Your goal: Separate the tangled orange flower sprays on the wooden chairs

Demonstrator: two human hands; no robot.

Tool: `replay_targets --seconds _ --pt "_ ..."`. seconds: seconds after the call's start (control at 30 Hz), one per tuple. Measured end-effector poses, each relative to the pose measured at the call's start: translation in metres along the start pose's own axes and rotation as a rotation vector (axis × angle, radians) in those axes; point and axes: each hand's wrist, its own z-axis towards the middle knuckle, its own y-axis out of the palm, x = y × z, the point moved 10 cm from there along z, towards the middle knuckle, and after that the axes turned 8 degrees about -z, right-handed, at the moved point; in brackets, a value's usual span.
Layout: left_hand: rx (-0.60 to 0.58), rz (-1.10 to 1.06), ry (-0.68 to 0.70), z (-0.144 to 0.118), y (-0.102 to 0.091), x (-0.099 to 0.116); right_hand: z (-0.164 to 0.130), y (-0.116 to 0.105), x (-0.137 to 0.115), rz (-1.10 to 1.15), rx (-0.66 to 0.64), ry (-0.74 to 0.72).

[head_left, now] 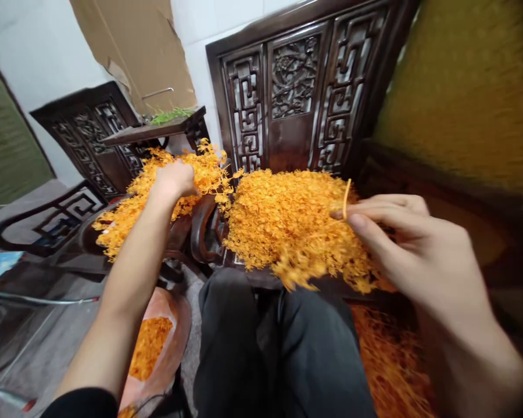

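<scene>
The right hand (pixel 401 238) pinches one thin orange stem (pixel 346 200) between thumb and fingers, upright at the right edge of the near pile (pixel 287 223). The left hand (pixel 174 179) is closed on sprigs atop the far-left pile (pixel 157 197). Two frilly orange heaps fill two carved dark wooden chairs (pixel 296 93); a bag (pixel 157 348) of sprigs sits near left.

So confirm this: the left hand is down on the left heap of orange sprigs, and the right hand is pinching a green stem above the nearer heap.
Not quite. In the head view the stem pinched by the right hand is orange, not green. The rest holds: the left hand is on the left heap, and the right is above the nearer heap.
</scene>
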Motion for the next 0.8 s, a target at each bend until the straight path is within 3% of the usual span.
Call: replay_targets --seconds 0.07,0.1,0.17,0.23,0.3,0.37,0.5,0.57,0.67,0.8 --pt "0.071 -0.049 0.010 -0.029 -0.030 0.052 0.004 0.011 0.003 0.052 -0.044 0.031" --pt "0.105 -0.171 0.127 -0.045 -0.038 0.090 0.006 0.018 0.002 0.067 -0.079 0.036" --pt "0.033 -0.460 0.410 -0.074 -0.028 0.161 0.009 0.028 -0.003 0.058 -0.132 0.028" --pt "-0.070 -0.663 0.498 -0.086 0.000 0.196 0.012 0.029 -0.005 0.007 -0.145 0.006" --pt "-0.197 -0.786 0.492 -0.085 0.038 0.205 0.012 0.029 -0.002 -0.074 -0.201 -0.028" --pt "-0.231 -0.784 0.547 -0.082 0.063 0.203 0.006 0.038 0.005 -0.158 -0.390 -0.089" --pt "-0.208 -0.514 0.779 -0.091 0.091 0.199 -0.031 0.059 0.035 -0.310 -0.895 -0.139" --pt "-0.233 -0.436 0.812 -0.092 0.104 0.197 -0.046 0.058 0.056 -0.383 -1.038 -0.070" --pt "-0.231 -0.497 0.793 -0.085 0.114 0.194 -0.051 0.049 0.075 -0.387 -1.078 0.033" --pt "-0.229 -0.705 0.651 -0.068 0.124 0.188 -0.039 0.050 0.086 -0.224 -0.926 0.141"
